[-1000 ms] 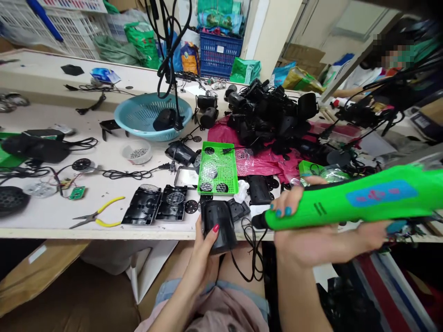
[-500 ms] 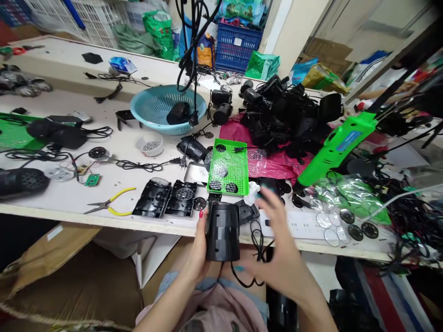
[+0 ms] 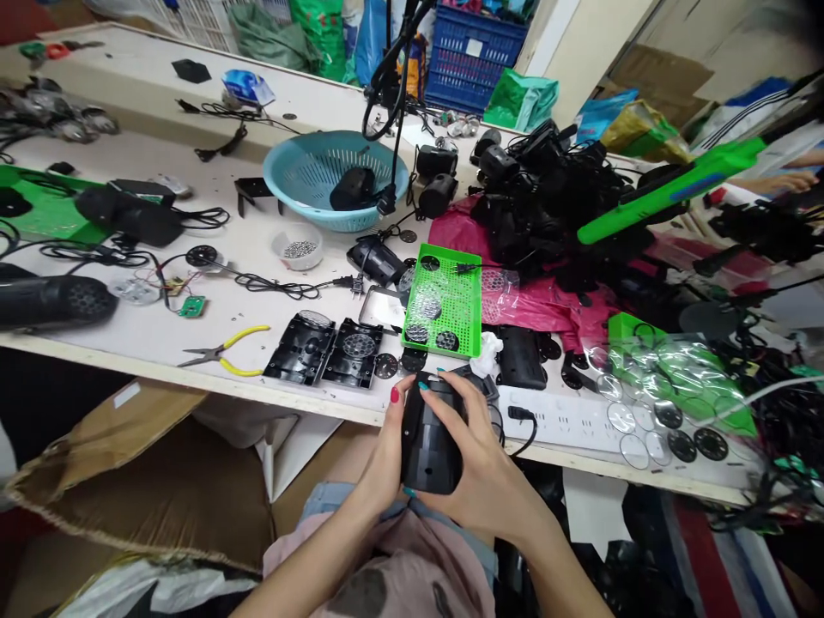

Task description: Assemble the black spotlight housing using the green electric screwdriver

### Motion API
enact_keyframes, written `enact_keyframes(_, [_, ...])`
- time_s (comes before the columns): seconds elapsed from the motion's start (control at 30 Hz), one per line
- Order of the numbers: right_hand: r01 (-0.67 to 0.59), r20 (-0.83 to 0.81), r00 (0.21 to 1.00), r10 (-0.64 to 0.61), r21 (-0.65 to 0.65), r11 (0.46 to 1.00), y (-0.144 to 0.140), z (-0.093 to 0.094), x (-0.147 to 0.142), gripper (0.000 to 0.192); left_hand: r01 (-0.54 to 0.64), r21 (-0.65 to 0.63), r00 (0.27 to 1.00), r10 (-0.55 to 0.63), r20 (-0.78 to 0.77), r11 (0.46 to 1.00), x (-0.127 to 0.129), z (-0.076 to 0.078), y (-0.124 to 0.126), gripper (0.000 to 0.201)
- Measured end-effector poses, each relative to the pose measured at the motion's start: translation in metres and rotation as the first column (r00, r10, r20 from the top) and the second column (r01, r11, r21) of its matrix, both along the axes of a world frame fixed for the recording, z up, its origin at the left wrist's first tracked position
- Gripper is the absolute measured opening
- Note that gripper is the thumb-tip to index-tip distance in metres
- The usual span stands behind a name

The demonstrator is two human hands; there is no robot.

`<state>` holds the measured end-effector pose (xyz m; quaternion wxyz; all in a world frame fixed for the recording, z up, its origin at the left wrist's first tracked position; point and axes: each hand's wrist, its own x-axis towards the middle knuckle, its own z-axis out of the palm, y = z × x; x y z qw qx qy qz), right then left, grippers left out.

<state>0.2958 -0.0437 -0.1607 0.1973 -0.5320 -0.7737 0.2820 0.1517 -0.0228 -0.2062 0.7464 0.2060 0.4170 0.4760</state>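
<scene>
Fingers: both hands clamped on the black housing (image 3: 428, 442), left hand (image 3: 384, 455) on its left side, right hand (image 3: 480, 468) wrapped over its right.
Table (image 3: 160, 335): housing held at its near edge, above the lap.
Basket (image 3: 309, 176): blue, far behind.
Tray (image 3: 444, 300): green, just beyond the housing.
Pliers (image 3: 222, 354): yellow-handled, to the left.

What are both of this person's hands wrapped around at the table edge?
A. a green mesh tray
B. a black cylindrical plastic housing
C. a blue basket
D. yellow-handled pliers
B: the left hand and right hand both grip the black cylindrical plastic housing; the yellow-handled pliers lie untouched on the table.
</scene>
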Motion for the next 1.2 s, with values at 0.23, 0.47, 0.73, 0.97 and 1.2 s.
enact_keyframes(0.23, [0.048,-0.129,0.99,-0.057,-0.066,0.997,-0.002,0.004,0.01,0.099,0.002,-0.162,0.989,0.022,0.145,0.987,0.001,0.007,0.004,0.058])
enact_keyframes(0.47, [0.073,-0.191,0.978,-0.08,-0.043,0.996,-0.004,0.0,0.013,0.099,-0.024,-0.124,0.987,0.043,0.154,0.992,0.001,0.008,0.006,0.058])
enact_keyframes(0.73, [0.079,-0.297,0.951,-0.091,-0.051,0.996,-0.007,-0.006,0.014,0.1,-0.032,-0.129,0.989,0.051,0.142,0.991,-0.002,0.014,0.007,0.056])
enact_keyframes(0.97, [0.234,-0.494,0.844,-0.21,-0.012,0.972,-0.008,-0.021,0.023,0.098,0.016,-0.206,0.963,0.041,0.267,0.978,-0.01,0.011,0.007,0.057])
enact_keyframes(1.2, [0.366,-0.168,0.924,-0.343,0.132,0.921,0.036,-0.012,0.057,0.091,0.026,-0.112,0.955,0.009,0.297,0.993,-0.027,0.002,0.007,0.059])
